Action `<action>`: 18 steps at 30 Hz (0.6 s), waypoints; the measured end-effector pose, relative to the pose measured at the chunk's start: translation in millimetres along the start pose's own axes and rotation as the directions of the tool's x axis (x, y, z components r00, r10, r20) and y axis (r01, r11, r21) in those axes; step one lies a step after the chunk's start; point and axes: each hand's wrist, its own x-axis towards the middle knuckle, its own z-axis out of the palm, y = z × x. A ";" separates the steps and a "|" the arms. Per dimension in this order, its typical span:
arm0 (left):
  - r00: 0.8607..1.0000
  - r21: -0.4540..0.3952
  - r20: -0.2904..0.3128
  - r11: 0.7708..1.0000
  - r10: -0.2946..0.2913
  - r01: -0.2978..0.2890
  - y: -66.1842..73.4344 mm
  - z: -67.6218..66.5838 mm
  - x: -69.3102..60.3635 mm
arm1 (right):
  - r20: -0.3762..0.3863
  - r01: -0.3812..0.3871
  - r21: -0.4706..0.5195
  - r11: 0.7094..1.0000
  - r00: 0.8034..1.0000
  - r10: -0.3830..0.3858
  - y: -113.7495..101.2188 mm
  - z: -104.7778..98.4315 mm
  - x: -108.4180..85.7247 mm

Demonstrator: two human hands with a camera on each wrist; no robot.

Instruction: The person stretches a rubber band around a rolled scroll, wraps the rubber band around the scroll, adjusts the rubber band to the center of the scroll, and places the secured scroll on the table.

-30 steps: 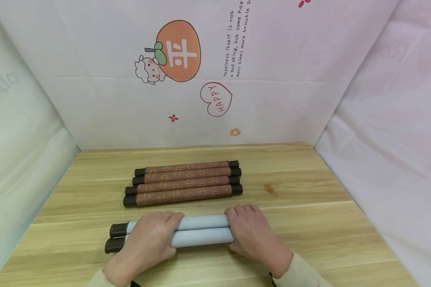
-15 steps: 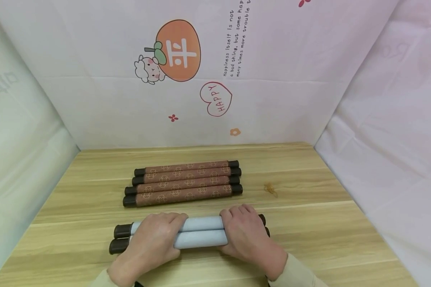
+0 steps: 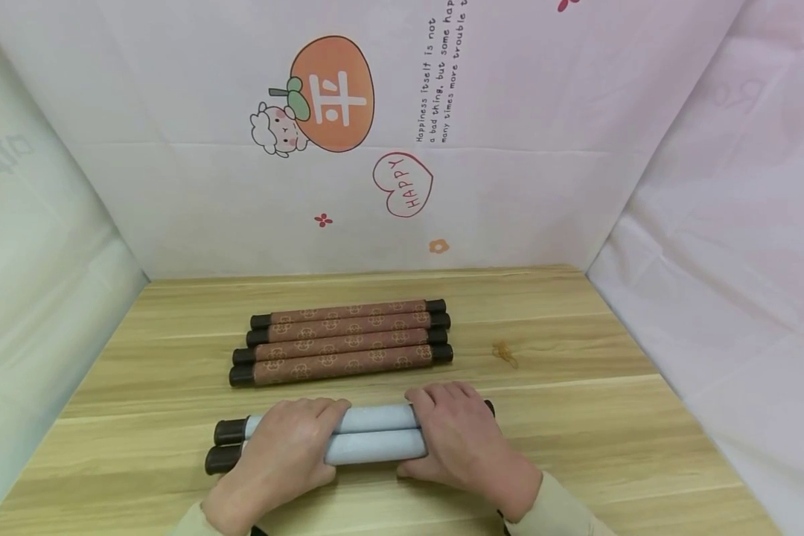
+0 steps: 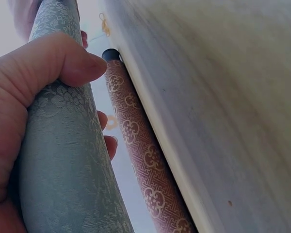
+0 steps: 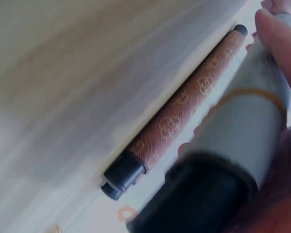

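Note:
Two rolled light blue scrolls (image 3: 375, 445) with dark end knobs (image 3: 231, 431) lie side by side across the near part of the table. My left hand (image 3: 284, 439) grips both, left of their middle, thumb on the near side. Toward their right end, my right hand (image 3: 458, 428) holds the same pair and covers most of that end. In the left wrist view, the left thumb (image 4: 63, 58) presses on the floral-patterned blue roll (image 4: 68, 160). A rubber band (image 5: 252, 91) circles a blue scroll near its black knob (image 5: 199, 199) in the right wrist view.
Beyond the hands, several brown patterned scrolls (image 3: 345, 362) with black knobs lie in a close row. To their right is a small tangle of rubber bands (image 3: 505, 353). White printed cloth (image 3: 509, 201) stands behind the wooden table (image 3: 576, 417) and along both sides.
The blue scrolls and my left hand have shifted slightly right. My right hand has slid left along the scrolls, then a little back right, and a dark right-end knob now shows past it.

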 end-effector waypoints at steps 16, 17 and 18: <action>1.000 -0.007 -0.031 1.000 -0.006 0.006 -10.5 -4.1 -3.6 | 0.120 -0.082 -0.061 0.995 0.989 0.089 23.4 -7.9 -5.5; 0.999 -0.006 -0.034 1.000 -0.005 0.005 -10.6 -4.2 -3.5 | 0.112 -0.082 -0.068 0.994 0.990 0.089 23.7 -7.6 -5.6; 0.999 -0.005 -0.038 1.000 -0.003 0.003 -10.6 -4.2 -3.3 | 0.103 -0.082 -0.070 0.994 0.991 0.089 23.9 -7.2 -5.6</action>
